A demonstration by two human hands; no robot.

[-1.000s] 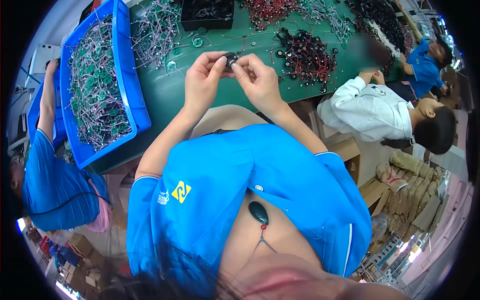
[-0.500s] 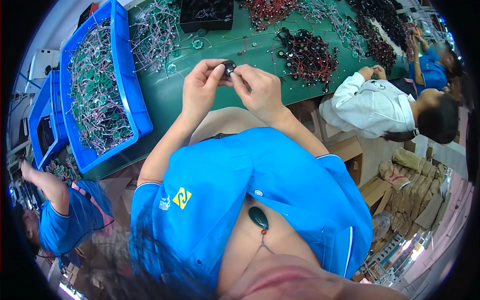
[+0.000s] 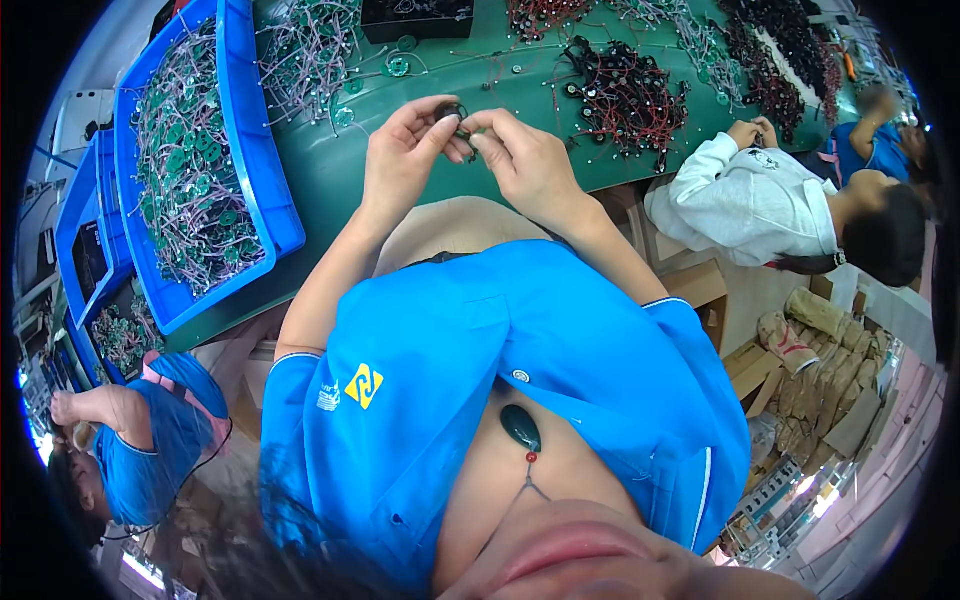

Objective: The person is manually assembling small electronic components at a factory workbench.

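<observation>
Over the near edge of the green table, my left hand point(image 3: 402, 155) pinches a small black round part point(image 3: 450, 111) between thumb and fingers. My right hand point(image 3: 525, 165) is closed beside it, thumb and fingertips pressed together at the part's right side. Something small, dark and greenish shows between the two hands, too small to make out. Beyond my right hand lies a heap of black round parts with red wires point(image 3: 628, 105). Left of my hands stands a blue bin point(image 3: 262, 170) full of green circuit boards with pale wires point(image 3: 200, 150).
At the table's far side are a black box point(image 3: 417, 20) and a pile of wired green boards point(image 3: 310, 60). More wired parts point(image 3: 690, 50) lie at the far right. A person in a grey hoodie point(image 3: 745, 200) sits on the right; another in blue point(image 3: 160, 440) is at lower left.
My fingers have shifted on the black part, which now looks tilted, and my right fingertips sit lower. The person at lower left has drawn an arm in.
</observation>
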